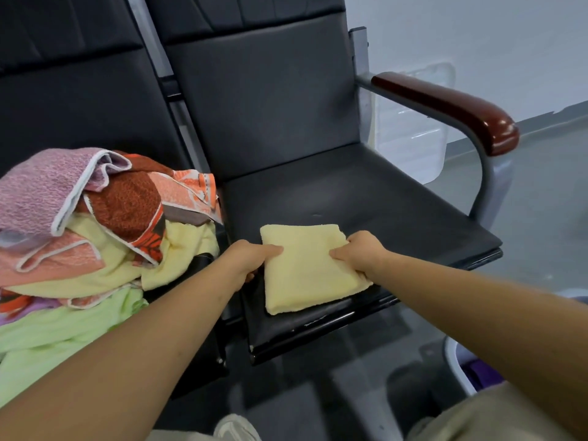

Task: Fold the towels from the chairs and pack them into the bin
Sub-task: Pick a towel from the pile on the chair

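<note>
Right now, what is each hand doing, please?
Left hand: closed on the left edge of the folded yellow towel.
Right hand: closed on the towel's right edge.

Two black chairs are seen side by side, one (318, 198) with a single brown armrest (451, 109), the other (79, 90) heaped with unfolded towels (95, 237); their exact number cannot be told. One folded yellow towel (308, 268) is counted. Two bare hands, left (251, 259) and right (362, 253), are shown, with two clear bins: one (410, 122) behind, one (458, 367) at the lower right.
</note>
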`<state>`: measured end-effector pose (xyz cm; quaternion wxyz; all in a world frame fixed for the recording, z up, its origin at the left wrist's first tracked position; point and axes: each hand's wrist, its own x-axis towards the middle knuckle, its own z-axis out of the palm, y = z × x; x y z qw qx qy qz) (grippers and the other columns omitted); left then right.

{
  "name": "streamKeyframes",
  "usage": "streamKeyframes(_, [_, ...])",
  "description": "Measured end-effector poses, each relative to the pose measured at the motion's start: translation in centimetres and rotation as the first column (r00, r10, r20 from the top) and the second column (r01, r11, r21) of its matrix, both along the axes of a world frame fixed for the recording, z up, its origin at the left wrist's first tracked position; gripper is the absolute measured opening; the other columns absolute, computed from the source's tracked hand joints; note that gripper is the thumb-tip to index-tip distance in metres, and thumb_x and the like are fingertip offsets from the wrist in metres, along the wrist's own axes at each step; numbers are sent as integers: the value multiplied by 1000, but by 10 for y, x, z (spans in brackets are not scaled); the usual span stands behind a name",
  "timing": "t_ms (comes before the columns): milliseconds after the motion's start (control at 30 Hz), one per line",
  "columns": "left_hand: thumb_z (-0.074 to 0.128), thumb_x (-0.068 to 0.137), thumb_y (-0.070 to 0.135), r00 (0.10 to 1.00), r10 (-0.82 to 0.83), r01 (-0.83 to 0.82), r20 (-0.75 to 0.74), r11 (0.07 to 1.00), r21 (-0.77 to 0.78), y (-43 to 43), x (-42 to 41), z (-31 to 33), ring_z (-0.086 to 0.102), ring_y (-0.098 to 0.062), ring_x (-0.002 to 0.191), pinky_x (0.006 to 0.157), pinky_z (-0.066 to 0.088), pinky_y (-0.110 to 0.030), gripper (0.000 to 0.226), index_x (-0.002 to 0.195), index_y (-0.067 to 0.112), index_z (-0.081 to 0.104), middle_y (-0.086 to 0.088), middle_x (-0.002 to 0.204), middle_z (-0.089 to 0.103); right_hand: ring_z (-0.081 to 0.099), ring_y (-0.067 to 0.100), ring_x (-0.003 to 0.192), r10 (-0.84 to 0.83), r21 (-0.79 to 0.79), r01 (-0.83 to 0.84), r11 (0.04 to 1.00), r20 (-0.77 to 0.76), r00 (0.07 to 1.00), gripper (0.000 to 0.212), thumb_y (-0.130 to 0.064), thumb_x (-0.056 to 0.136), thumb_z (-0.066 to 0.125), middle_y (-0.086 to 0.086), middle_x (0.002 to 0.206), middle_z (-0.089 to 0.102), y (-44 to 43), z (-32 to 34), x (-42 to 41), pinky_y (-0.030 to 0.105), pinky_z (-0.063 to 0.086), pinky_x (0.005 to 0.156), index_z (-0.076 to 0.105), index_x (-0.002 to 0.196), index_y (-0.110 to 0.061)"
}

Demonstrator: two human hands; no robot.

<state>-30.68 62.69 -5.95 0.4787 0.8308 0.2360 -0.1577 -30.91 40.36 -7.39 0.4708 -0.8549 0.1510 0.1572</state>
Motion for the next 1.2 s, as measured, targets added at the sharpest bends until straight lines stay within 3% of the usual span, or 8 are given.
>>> streamKeyframes(167, [76,79,22,999,19,-35,-36,869,-494,-22,0,23,68,-29,103,83,56,-40,47,122,6,64,-13,113,72,67,28,95,-32,198,47,979,-76,997,31,-24,90,74,13,108,70,-13,1,-1,38,56,81,66,109,-2])
streamKeyframes(367, [54,90,20,991,-73,128,111,735,-666,-78,-16,69,71,-34,101,85,55,-46,39,126,7,59,-16,113,73,69,26,101,-38,564,148,812,-201,979,26,-8,90,72,9,112,71,-47,24,-12,43,57,84,64,115,-5])
streamKeyframes(567, [47,91,19,976,-123,219,181,565,-795,-154,-14,91,69,-36,106,83,56,-47,44,131,5,57,-18,120,70,61,24,95,-89,689,136,712,-103,991,54,-35,85,75,7,104,63,-130,38,-29,37,53,88,61,131,-9])
streamKeyframes(667, [55,77,20,965,-215,242,149,518,-820,-207,-16,82,65,-39,114,95,50,-50,61,135,2,54,-20,127,66,64,28,105,-144,768,179,614,-114,983,61,-45,83,75,10,112,66,-186,27,-60,44,52,100,62,131,-10])
streamKeyframes(833, [54,85,20,907,-411,313,97,499,-808,-316,-31,50,69,-35,104,87,53,-45,47,128,4,60,-18,120,69,73,20,70,-411,906,303,294,-166,896,26,-28,99,55,7,83,75,-270,-8,-124,31,58,60,68,107,-7])
streamKeyframes(900, [54,93,22,869,-490,358,68,530,-769,-354,-38,33,69,-33,105,86,54,-43,37,126,6,62,-16,117,71,74,22,70,-542,911,358,207,-197,817,20,-20,98,59,10,81,75,-295,-23,-151,31,59,60,72,98,-5])
streamKeyframes(1033, [52,101,16,731,-681,579,36,591,-562,-431,-56,-20,65,-28,114,97,52,-45,30,131,13,56,-10,125,68,66,37,115,-755,839,497,220,-176,631,46,-14,90,69,16,125,68,-346,-74,-208,55,50,100,58,134,-9])
streamKeyframes(1200, [53,101,14,496,-867,786,-48,471,-400,-495,-94,-81,64,-23,109,91,55,-40,22,123,14,55,-5,121,66,73,28,102,-898,700,688,193,-156,411,35,-10,91,69,5,115,74,-375,-129,-281,45,59,79,62,124,-20])
